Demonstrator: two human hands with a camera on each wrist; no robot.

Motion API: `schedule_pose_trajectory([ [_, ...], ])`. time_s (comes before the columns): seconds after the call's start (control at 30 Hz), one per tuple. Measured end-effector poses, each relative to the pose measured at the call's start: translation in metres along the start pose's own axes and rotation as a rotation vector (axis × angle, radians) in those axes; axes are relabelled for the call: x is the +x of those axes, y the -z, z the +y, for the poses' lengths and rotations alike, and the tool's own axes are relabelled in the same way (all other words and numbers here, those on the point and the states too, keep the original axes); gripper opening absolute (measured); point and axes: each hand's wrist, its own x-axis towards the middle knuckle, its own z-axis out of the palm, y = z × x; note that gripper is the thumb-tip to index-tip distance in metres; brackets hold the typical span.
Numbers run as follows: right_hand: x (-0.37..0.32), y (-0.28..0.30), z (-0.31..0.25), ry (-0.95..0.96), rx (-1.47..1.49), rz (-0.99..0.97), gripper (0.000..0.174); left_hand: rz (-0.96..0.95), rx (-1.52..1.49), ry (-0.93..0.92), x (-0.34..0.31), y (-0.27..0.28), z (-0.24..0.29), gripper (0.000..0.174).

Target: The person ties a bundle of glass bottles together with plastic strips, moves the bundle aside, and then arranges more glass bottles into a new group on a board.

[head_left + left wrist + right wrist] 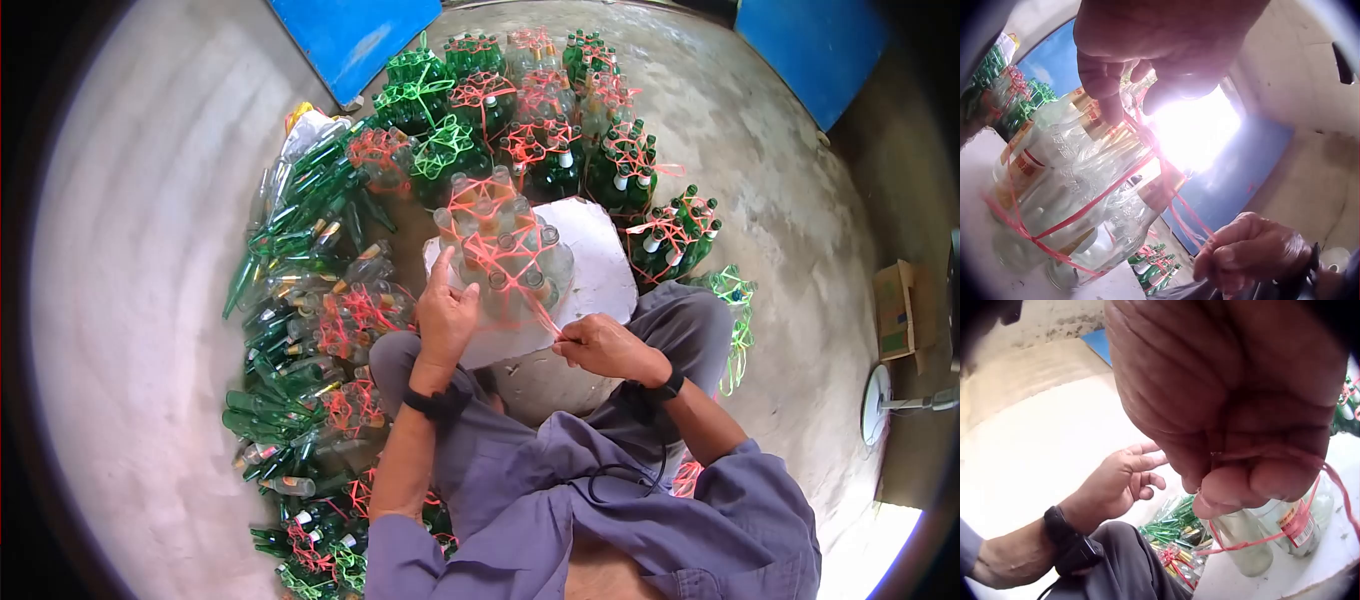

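Filling most of the right wrist view, the right hand (pixel 1229 412) is so close that it blurs, its knuckles cut off by the top edge; thumb and forefinger are pressed together, pinching a red string (pixel 1104 194) drawn taut toward the person's lap; the other fingers are folded under and mostly hidden. Across from it the left hand (pixel 445 315) rests against a bundle of clear bottles (pixel 500 250), index finger straight, the rest loosely bent and slightly apart; one fingertip touches the bottle necks where the string crosses, though whether it hooks the string cannot be made out, since glare washes out the middle of the left wrist view. That bundle stands upright on a white slab (pixel 605 275) between the person's knees, the string criss-crossing its tops and looping its sides; the bottles' bases blur together. Beyond the slab stand tied bundles of green bottles (pixel 560 165), netted in red or green string; to the left a heap of loose bottles (pixel 290 260) lies on its side on the concrete floor (pixel 130 320), individual bottles hard to separate. Two blue panels (pixel 350 35) are cut off at the top edge; a cardboard box (pixel 895 310) sits far right, half lost in the dark rim.
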Motion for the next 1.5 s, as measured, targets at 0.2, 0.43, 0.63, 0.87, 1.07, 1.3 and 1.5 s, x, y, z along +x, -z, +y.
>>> schedule_pose_trajectory([
  [0.2,-0.006,0.043,-0.062,-0.040,0.307,0.055,0.022,-0.017,-0.038,0.086,-0.007,0.001,-0.006,0.063],
  [0.43,0.019,0.080,-0.070,-0.028,0.384,0.176,0.027,-0.085,0.091,0.112,-0.015,0.002,-0.007,0.048],
  [0.63,0.045,0.078,-0.016,-0.030,0.137,0.316,0.028,-0.126,0.061,0.132,-0.022,0.002,-0.017,0.038],
  [0.87,0.031,0.081,-0.013,-0.118,-0.043,0.171,0.022,-0.168,-0.051,0.117,-0.023,-0.004,-0.031,0.028],
  [1.07,0.022,0.061,0.010,-0.086,0.243,-0.131,0.033,-0.318,-0.298,0.450,-0.040,-0.013,0.007,0.024],
  [1.3,0.008,0.017,0.008,-0.005,0.190,-0.188,0.030,-0.223,-0.689,0.497,-0.060,-0.065,0.029,0.027],
  [1.5,0.000,0.017,0.004,-0.099,0.269,-0.260,0.029,-0.213,-0.779,0.521,-0.064,-0.085,0.036,0.020],
])
